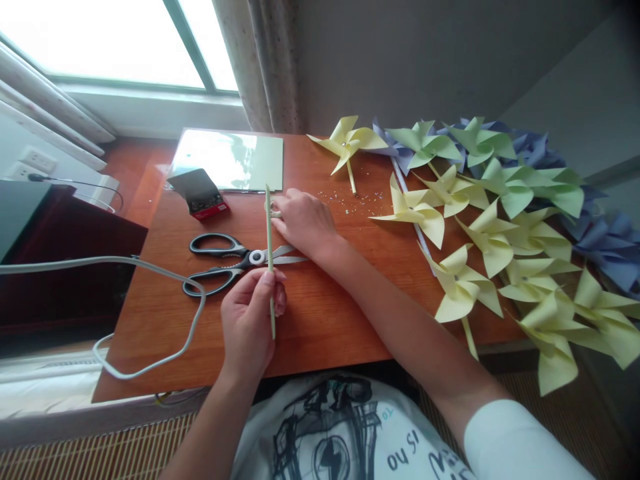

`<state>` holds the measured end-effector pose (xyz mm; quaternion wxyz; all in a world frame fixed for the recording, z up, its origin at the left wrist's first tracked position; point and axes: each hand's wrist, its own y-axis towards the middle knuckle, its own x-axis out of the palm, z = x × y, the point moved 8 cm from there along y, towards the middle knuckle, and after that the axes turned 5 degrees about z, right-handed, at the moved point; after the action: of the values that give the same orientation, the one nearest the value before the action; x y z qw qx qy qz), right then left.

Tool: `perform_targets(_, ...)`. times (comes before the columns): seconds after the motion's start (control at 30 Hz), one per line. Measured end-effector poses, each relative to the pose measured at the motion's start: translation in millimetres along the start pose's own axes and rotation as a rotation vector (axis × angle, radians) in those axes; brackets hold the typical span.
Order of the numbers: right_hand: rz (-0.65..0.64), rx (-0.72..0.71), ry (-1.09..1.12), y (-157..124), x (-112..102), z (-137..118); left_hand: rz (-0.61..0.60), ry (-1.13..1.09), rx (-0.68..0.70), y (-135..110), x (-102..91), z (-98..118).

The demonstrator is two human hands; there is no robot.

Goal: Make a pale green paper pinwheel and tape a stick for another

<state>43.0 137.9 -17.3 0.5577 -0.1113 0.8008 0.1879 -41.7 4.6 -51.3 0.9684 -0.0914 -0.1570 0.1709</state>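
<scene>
My left hand (253, 300) is closed around a thin pale green paper stick (271, 230), held upright between thumb and fingers. At the stick's upper end, my right hand (304, 219) has its fingers bent together. A small pale, roundish thing shows at those fingertips, partly hidden, and I cannot make out its kind. Beneath the hands lies a pair of scissors (257, 257) with black and grey handles; its blades point right, with the tips close to my right wrist. An opened small dark and red box (207, 208) stands beyond the scissors.
Pale green sheets in a glossy cover (270, 163) lie at the table's far left. Many paper pinwheels (463, 280), yellow, green and blue, crowd the right side. Tiny scraps (363, 200) dot the wooden table (330, 320). A white cable (193, 333) loops over the left edge.
</scene>
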Motion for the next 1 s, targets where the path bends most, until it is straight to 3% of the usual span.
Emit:
perform_targets(0.63, 0.009, -0.010, 0.019, -1, 1, 0, 0.011, -0.016, 0.000, 1, -2.8, -1)
perform_targets(0.73, 0.070, 0.006, 0.175, -17, -15, 7, 0.011, -0.020, -0.007, 0, -2.7, -1)
perform_targets(0.9, 0.154, 0.032, 0.646, -71, -49, 22, 0.018, -0.025, -0.002, 0, -2.2, 1)
perform_targets(1.0, 0.118, 0.136, 0.881, -104, -53, 33, 0.001, -0.026, -0.006, 0, 2.1, 2)
